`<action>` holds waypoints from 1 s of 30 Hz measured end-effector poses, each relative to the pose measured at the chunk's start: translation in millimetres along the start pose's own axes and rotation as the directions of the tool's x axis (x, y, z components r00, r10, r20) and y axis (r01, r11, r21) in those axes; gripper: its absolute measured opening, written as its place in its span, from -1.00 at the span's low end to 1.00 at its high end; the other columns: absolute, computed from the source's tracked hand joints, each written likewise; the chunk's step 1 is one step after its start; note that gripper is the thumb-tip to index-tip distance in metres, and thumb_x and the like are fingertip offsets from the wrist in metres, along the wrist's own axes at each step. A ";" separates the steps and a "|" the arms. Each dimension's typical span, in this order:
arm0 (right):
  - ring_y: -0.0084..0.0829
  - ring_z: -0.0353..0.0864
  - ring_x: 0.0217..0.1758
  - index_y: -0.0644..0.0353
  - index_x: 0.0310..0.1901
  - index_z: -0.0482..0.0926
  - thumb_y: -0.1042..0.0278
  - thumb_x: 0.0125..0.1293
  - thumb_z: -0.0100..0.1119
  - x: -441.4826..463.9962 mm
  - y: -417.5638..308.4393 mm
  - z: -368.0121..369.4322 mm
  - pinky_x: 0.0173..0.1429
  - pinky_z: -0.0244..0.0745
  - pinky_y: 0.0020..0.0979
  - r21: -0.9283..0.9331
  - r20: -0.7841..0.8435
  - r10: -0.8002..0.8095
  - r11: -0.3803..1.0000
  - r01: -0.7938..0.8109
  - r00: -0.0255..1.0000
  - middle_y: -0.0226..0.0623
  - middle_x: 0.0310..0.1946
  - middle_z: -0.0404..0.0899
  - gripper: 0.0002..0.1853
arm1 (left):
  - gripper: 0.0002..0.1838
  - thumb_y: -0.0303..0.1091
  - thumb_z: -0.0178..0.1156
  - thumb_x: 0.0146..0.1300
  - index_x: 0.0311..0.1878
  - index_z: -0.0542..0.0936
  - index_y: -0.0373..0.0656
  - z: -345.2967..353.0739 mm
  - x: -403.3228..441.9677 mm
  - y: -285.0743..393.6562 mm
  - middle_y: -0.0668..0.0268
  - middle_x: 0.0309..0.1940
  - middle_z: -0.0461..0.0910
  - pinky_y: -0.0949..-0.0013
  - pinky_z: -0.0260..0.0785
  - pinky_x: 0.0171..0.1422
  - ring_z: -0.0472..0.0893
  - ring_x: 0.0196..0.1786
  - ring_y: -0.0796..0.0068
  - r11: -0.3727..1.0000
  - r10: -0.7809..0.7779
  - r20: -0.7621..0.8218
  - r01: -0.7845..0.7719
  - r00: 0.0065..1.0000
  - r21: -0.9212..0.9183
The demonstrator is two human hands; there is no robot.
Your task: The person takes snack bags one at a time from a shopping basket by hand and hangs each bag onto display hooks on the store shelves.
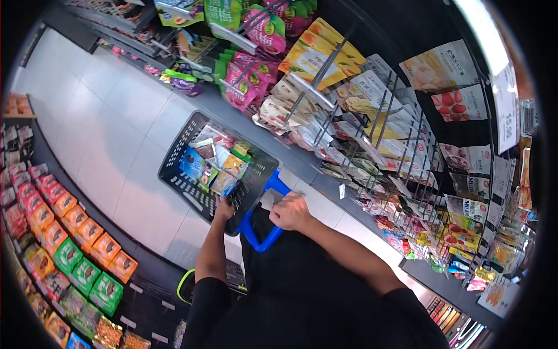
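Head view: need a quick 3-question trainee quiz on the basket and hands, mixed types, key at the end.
1. Multiple choice: what colour is the handle of the basket?
a) red
b) blue
c) yellow

2. True or false: the basket is empty.

3. Fill in: the person's ____ hand is at the handle.

Key:
1. b, blue.
2. False: several packets lie in it.
3. Right: the right hand is at the handle, while the left hand is at the near side of the basket.
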State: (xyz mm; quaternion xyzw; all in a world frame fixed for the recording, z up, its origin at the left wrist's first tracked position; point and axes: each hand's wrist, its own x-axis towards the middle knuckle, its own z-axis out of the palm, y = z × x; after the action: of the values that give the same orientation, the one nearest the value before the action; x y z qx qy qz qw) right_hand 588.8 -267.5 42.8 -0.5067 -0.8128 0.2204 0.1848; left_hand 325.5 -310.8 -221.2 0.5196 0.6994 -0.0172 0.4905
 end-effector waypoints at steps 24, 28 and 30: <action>-0.27 0.58 -0.57 0.07 -0.72 0.57 0.28 -0.03 0.21 -8.2 1.4 2.4 -0.23 0.43 -0.27 -0.016 0.015 0.052 0.999 -0.052 0.999 -0.30 -0.72 0.54 -0.81 | -0.83 -0.42 0.25 0.13 -0.24 0.70 -0.27 -65.6 -68.5 85.0 -0.04 -0.32 0.66 0.03 0.47 -0.06 0.66 -0.19 -0.10 0.959 0.275 -0.304 -0.282 0.912 0.022; -0.24 0.59 -0.57 0.06 -0.70 0.59 0.23 0.01 0.19 -3.8 -1.0 8.8 -0.23 0.43 -0.26 -0.046 -0.015 0.061 0.997 -0.061 0.998 -0.26 -0.71 0.56 -0.78 | -0.87 -0.41 0.28 0.17 -0.27 0.72 -0.25 -73.1 -100.6 105.7 0.01 -0.44 0.67 0.08 0.47 -0.19 0.68 -0.33 -0.04 0.926 0.370 -0.433 -0.361 0.822 0.106; -0.23 0.60 -0.57 0.05 -0.70 0.60 0.21 0.03 0.18 1.4 -4.1 14.3 -0.22 0.44 -0.25 -0.037 -0.014 0.067 0.997 -0.067 0.998 -0.24 -0.71 0.56 -0.77 | -0.84 -0.41 0.30 0.15 -0.24 0.71 -0.26 -79.7 -122.5 120.0 0.01 -0.39 0.68 0.11 0.49 -0.14 0.69 -0.30 -0.01 0.956 0.277 -0.451 -0.293 0.849 0.035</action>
State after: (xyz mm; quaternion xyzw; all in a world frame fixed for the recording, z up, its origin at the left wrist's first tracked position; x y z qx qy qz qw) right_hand 577.6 -270.2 33.3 -0.5384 -0.7981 0.2080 0.1730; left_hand 358.9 -300.0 -35.4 0.5984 0.7093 0.1887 0.3212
